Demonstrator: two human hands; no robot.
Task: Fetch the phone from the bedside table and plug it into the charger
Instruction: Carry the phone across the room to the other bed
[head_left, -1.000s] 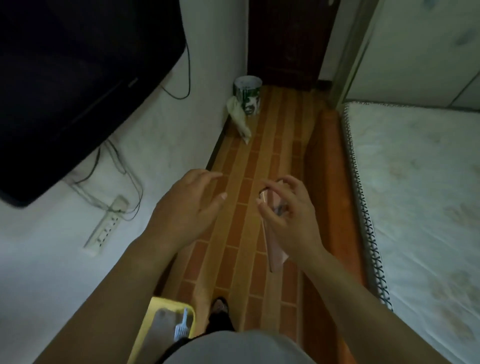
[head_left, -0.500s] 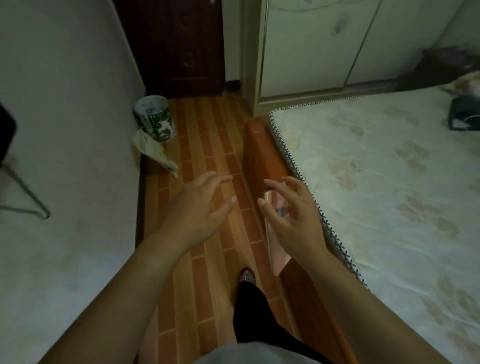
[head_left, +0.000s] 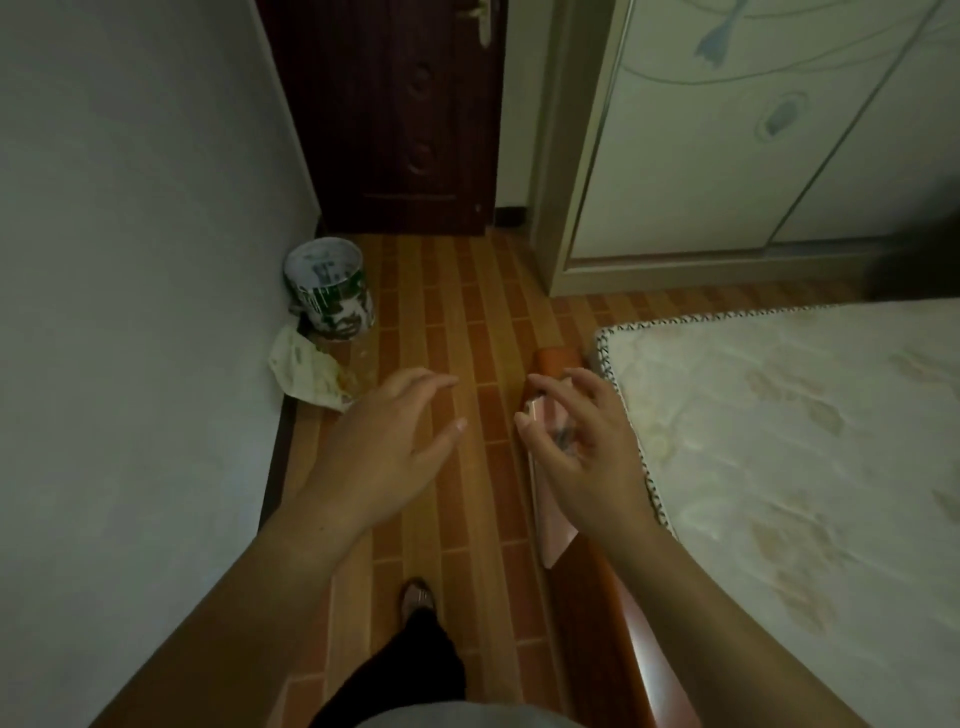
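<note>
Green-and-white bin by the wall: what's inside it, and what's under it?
The bin shows only a pale liner inside; contents unclear. A crumpled plastic bag lies against its base on the floor; beneath the bin is hidden.

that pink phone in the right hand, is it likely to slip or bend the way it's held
The phone looks like a thin, flat, rigid slab, so it probably won't bend. The right hand pinches only its top end with the fingertips while most of its length hangs below, so it could swing or slip. Its smooth-looking surface probably adds to that risk.

A dim room is seen: brick-patterned floor (head_left: 462, 322), grey wall (head_left: 130, 260), dark door (head_left: 395, 114), wardrobe (head_left: 727, 156), mattress (head_left: 805, 441), possibly a bin (head_left: 332, 286).
</note>
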